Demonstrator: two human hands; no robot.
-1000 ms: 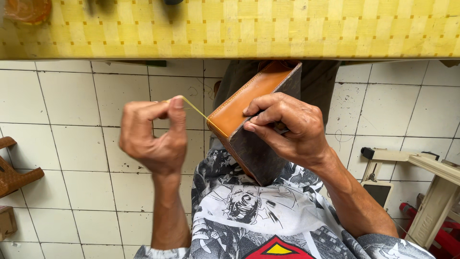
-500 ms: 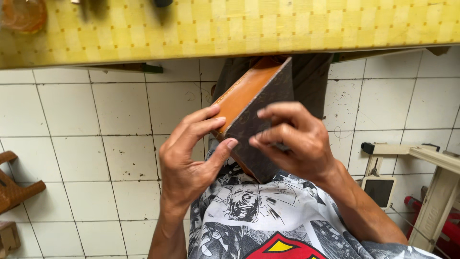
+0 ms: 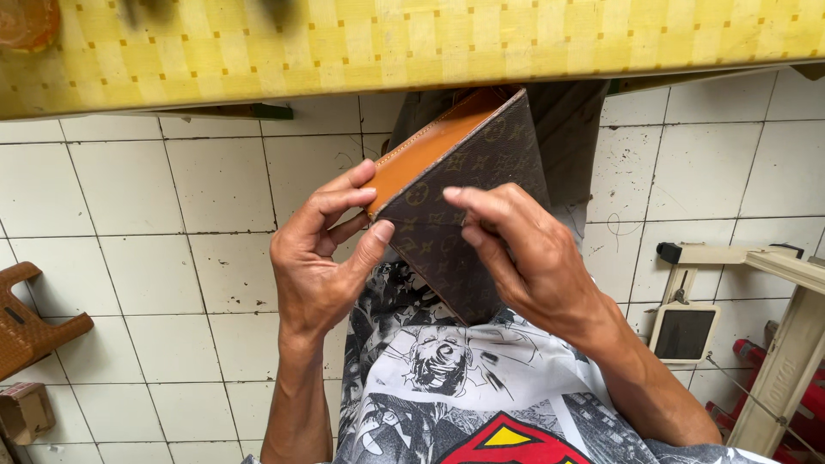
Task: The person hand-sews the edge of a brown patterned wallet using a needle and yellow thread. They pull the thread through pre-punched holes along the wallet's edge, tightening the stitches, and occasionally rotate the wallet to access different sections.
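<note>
I hold a leather piece (image 3: 468,185) in front of my chest: a dark brown patterned outside and a tan inner face with stitching along its edge. My left hand (image 3: 322,258) pinches its lower left corner, thumb on the dark side and fingers on the tan side. From the right, my right hand (image 3: 524,253) grips it, with the fingers laid over the patterned face. No thread shows in either hand. The piece's top edge sits just under the table edge.
A table with a yellow checked cloth (image 3: 412,43) spans the top. White floor tiles (image 3: 172,258) lie below. A brown plastic stool (image 3: 30,322) is at left, a pale wooden frame (image 3: 773,344) and a small dark tablet-like panel (image 3: 685,331) at right.
One second ago my left hand was pulling a thread out to the left of the piece. It has since come back in and now pinches the piece's corner.
</note>
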